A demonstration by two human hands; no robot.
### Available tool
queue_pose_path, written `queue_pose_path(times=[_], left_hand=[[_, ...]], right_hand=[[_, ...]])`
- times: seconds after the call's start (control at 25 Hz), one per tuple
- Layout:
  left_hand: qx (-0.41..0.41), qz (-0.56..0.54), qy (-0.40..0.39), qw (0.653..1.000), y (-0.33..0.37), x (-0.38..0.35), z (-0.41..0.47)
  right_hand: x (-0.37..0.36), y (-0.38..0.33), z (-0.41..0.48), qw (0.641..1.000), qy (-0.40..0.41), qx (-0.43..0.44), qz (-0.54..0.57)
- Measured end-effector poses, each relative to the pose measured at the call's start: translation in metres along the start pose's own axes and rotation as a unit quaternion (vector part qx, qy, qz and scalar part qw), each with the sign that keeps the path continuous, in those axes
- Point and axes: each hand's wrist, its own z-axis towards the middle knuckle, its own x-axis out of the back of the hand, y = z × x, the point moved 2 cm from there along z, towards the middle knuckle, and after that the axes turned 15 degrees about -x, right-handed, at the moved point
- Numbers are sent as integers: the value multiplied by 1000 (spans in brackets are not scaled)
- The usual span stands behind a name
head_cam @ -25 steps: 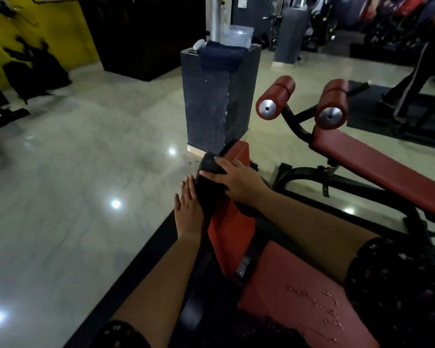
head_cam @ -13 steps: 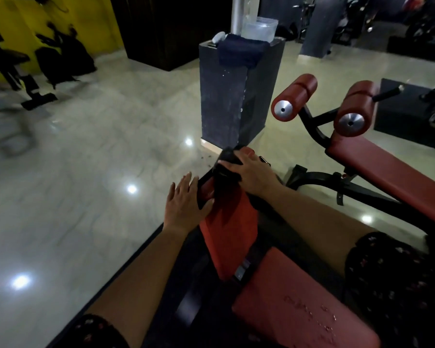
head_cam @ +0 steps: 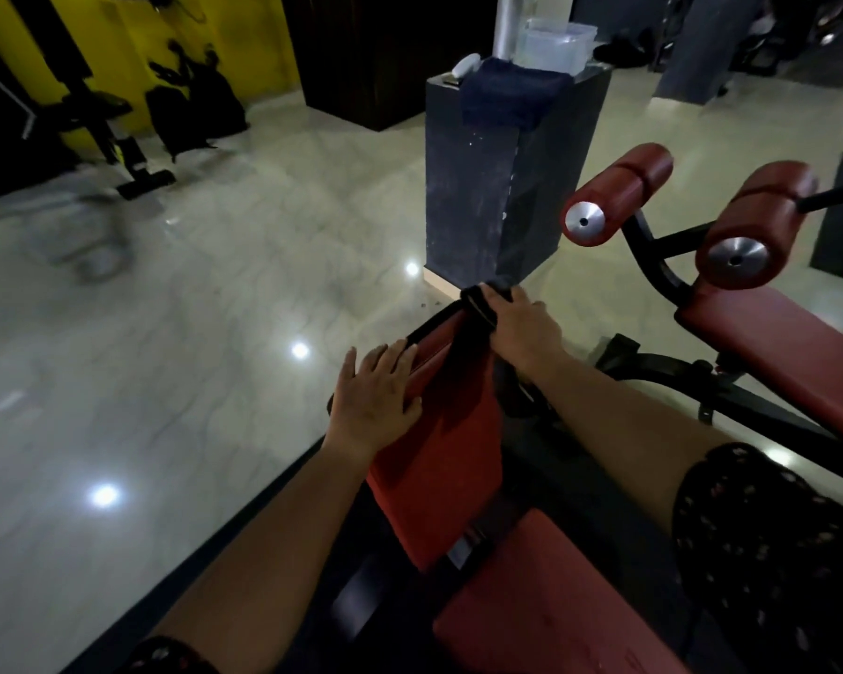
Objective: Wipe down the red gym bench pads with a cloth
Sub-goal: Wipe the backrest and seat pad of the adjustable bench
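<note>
Just beyond the red bench pad (head_cam: 439, 459) stands a dark stone pedestal (head_cam: 487, 187), topped with a draped blue towel (head_cam: 507, 92), a small white object (head_cam: 466, 65) and a clear plastic tub (head_cam: 558, 41) (its contents cannot be made out), while a neighbouring bench (head_cam: 775, 342) with two red roller pads (head_cam: 624, 182) lies to the right. The right hand (head_cam: 524, 328) has its grip closed around the dark cloth (head_cam: 478, 311) at the pad's far end; the left hand (head_cam: 373, 403) rests flat on the pad's left edge, fingers straight, gripping nothing.

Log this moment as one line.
right hand holds dark cloth atop upright red bench pad | left hand flat on pad's left edge
</note>
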Motion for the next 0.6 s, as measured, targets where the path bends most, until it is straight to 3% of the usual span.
queue_pose_path(times=[0.16, 0.24, 0.28, 0.36, 0.44, 0.6], left_hand=[[-35, 4, 40, 999, 6, 6, 36], [-67, -3, 22, 997, 9, 7, 60], [-75, -3, 10, 997, 11, 7, 71], [-75, -2, 2, 997, 14, 6, 88], [-78, -6, -2, 997, 19, 4, 103], [-72, -19, 2, 997, 29, -2, 117]], right_hand=[[-12, 9, -7, 990, 27, 138, 17], [-26, 18, 8, 990, -17, 95, 105], [-33, 21, 16, 975, -74, 41, 204], [-39, 23, 20, 906, -196, -82, 367], [-37, 25, 18, 871, -242, -121, 409], [-38, 39, 12, 865, -258, -112, 416]])
